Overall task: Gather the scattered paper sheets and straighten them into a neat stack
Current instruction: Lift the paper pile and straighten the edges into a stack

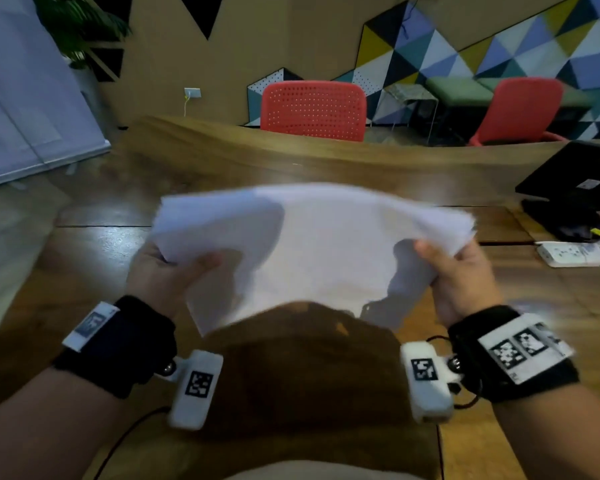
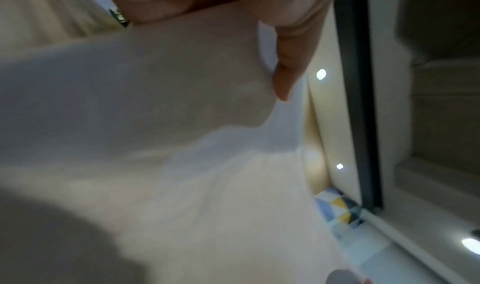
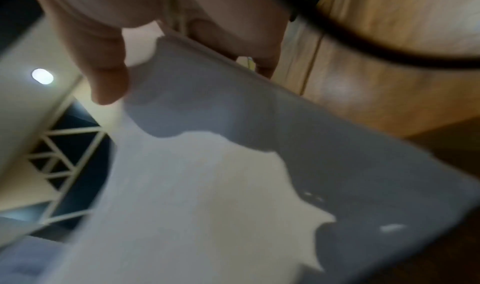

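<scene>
Paper sheets [image 1: 312, 251] gripped by left hand [image 1: 163, 275] and right hand [image 1: 461, 278] above table [image 1: 84, 271], near power strip [image 1: 570, 255].

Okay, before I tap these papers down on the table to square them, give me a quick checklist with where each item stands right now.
1. Left hand grips the paper sheets: ok.
2. Right hand grips the opposite side: ok.
3. Sheets lifted off the table: ok.
4. Edges aligned: not ok, they fan out at the right.
5. No sheets left lying on the table: ok in the head view.
6. Power strip clear of the landing spot: ok.
</scene>
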Demonstrator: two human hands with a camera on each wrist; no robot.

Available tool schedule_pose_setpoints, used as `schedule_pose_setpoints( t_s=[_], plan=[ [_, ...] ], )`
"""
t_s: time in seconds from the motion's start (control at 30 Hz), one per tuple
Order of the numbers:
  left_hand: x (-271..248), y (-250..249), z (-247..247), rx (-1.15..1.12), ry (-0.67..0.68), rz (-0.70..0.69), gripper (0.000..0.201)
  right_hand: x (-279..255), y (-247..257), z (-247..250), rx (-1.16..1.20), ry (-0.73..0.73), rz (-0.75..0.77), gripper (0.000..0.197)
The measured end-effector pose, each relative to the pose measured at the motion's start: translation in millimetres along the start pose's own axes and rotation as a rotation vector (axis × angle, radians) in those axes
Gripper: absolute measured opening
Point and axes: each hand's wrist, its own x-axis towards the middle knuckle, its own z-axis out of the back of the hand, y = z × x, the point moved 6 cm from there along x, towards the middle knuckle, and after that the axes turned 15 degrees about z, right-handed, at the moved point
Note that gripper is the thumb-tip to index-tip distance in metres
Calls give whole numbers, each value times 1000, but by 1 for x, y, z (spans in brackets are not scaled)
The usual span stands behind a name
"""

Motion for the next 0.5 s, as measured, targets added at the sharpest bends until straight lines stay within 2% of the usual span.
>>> schedule_pose_setpoints(
  t_s=[0.1,0.17,0.23,0.3,0.37,0.47,0.5],
  plan=[
    [2,34,-4,130,-6,93,25,-21,-32,15,-127,-58,-125,66],
    [3,43,-6,201,-63,136,19,-26,-42,17,-114,-86,-163,79],
    [4,41,-9,136,-39,147,23,-22,-39,16,-87,-92,-146,82],
    [3,30,-9,104,-27,115,26,-15,-26,13,-48,-83,-101,72],
    [0,17,-4,94,-47,45,21,-9,-12,16,3,-84,-47,64],
    [-1,10,-4,60,4,-3,16,-9,-7,20,-31,-49,-34,69],
    [-1,12,-7,58,23,5,20,-12,-11,21,-85,-48,-50,75]
  ],
)
